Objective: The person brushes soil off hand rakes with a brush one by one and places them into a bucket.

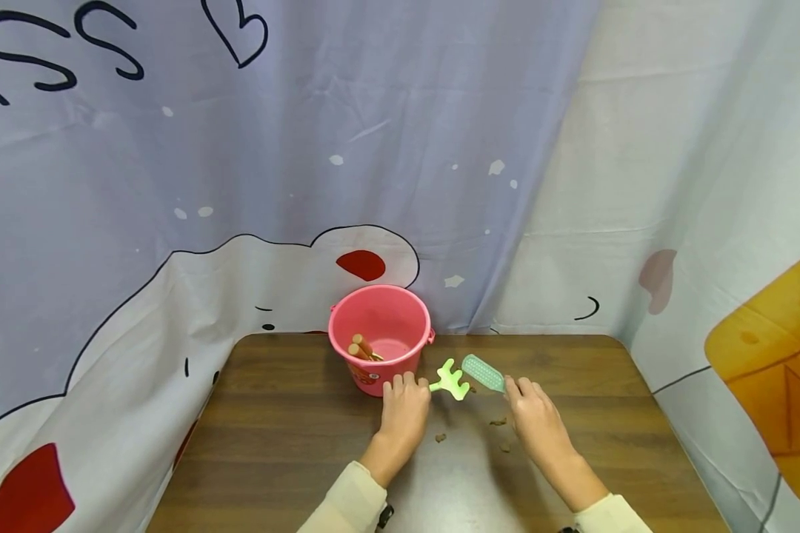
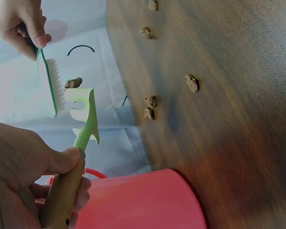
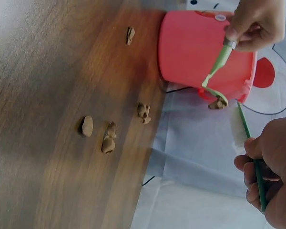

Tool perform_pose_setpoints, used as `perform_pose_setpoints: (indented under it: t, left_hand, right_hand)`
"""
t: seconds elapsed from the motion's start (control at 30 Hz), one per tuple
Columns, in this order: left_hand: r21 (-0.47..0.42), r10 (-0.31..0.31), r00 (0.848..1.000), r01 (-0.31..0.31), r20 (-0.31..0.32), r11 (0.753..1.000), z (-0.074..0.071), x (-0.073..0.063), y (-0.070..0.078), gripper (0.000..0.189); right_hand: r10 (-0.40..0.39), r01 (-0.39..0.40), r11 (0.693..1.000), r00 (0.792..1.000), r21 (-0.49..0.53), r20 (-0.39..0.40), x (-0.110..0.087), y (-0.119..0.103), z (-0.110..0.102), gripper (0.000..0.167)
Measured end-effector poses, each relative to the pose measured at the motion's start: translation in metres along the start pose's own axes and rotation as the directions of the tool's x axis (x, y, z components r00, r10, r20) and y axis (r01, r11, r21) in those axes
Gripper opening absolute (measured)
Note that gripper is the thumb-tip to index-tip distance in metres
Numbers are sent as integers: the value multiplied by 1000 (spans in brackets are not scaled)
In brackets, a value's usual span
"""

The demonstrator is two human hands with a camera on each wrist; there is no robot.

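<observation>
My left hand [image 1: 404, 416] grips the wooden handle of a small toy rake [image 1: 450, 380] with a light green head, held above the table. A brown lump [image 2: 73, 83] sits at the rake's tines. My right hand [image 1: 538, 419] holds a green brush [image 1: 483, 372] by its handle, its pale bristles turned toward the rake. In the right wrist view the lump lies on the rake head, close to the brush; whether the bristles touch it I cannot tell. Several brown lumps [image 3: 87, 126] lie on the table below both hands.
A pink bucket [image 1: 413, 311] stands at the table's back edge, left of the rake, with wooden-handled tools [image 1: 355, 351] inside. The brown wooden table [image 1: 273, 429] meets a printed curtain [image 1: 273, 163] behind it.
</observation>
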State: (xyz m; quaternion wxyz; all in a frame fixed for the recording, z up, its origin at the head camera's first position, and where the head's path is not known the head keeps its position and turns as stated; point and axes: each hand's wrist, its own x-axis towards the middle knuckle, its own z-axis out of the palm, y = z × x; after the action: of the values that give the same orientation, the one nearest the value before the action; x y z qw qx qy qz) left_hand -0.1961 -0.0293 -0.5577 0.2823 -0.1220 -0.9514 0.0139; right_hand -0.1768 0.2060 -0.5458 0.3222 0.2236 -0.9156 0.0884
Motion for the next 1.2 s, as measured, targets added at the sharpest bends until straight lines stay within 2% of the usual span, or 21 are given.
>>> perform_pose_setpoints:
  t: [0.2,0.37,0.6,0.77,1.07,1.2]
  left_hand:
    - [16,6,1000,-6,-12,1000,-2,3,-1,9]
    - [11,15,1000,-15,-12,1000,-5,5,0,10]
    - [0,23,1000,-23,-12,1000,-5,4,4,11]
    - [8,24,1000,-23,-16,1000,-3,3,4,11]
    - [15,15,999,-14,-43,1000,-4,2,0,8]
    - [13,17,999,-17,-34,1000,-6,2,-1,9]
  right_hand:
    - [-53,53,998,999,45,-2,-1,-13,-1,38]
    - [-96,96,995,995,39,-7,-3,-25,3,40]
    - [-70,70,997,998,-29,5,-2,-27,5,34]
    - [-70,72,996,997,-55,28,1,-24,3,39]
    - [-27,28,999,999,-20,21,6,-15,3,37]
    - [6,-6,1000,1000,2,16,5,-11,3,38]
